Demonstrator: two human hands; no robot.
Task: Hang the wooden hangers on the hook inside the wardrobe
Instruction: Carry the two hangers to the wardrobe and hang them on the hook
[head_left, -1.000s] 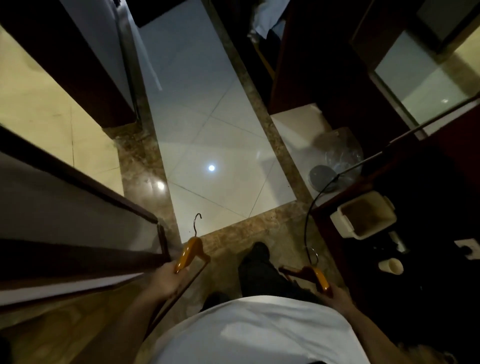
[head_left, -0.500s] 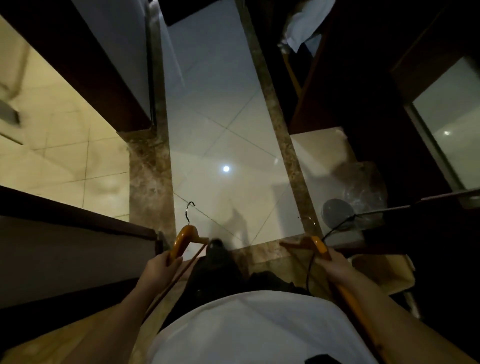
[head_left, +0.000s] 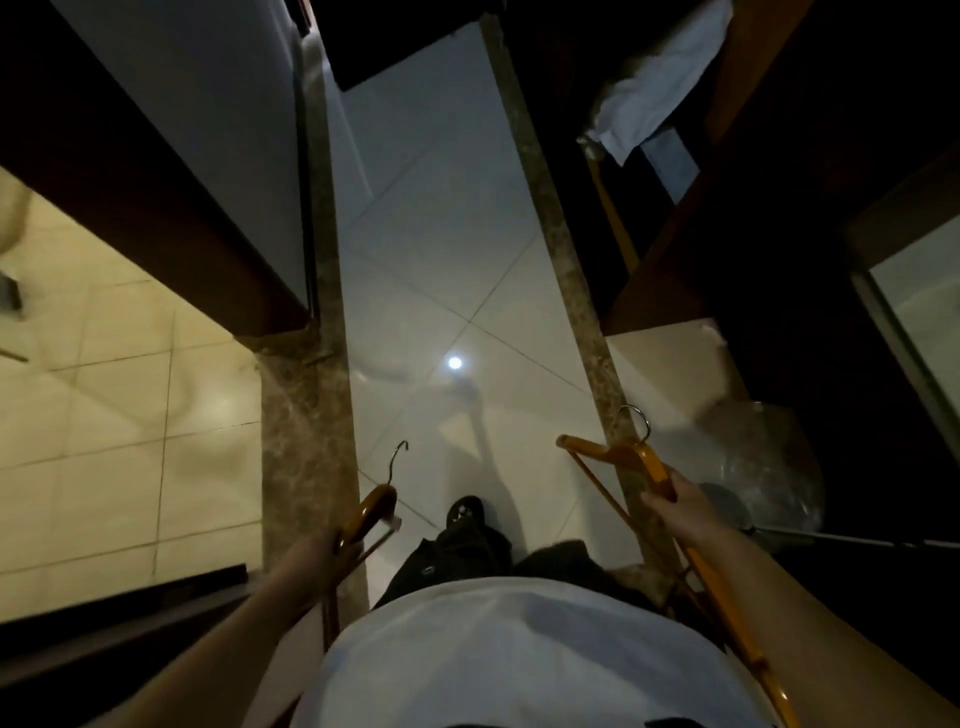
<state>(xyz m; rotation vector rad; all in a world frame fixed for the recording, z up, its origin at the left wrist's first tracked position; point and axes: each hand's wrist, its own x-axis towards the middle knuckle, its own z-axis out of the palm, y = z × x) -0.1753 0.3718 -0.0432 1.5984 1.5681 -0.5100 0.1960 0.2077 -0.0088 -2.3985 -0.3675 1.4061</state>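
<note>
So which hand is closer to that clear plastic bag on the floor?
Right. The right hand holds its hanger just beside the plastic bag; the left hand is across the body, far from it.

Two orange wooden hangers, left hanger (head_left: 370, 514) and right hanger (head_left: 636, 460), held low, metal hooks pointing forward

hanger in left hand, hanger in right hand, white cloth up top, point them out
left hanger (head_left: 371, 512), head view, wooden shoulder
right hanger (head_left: 631, 454), head view, wooden top below the hook
white cloth (head_left: 657, 91), head view, middle of the fabric
</note>
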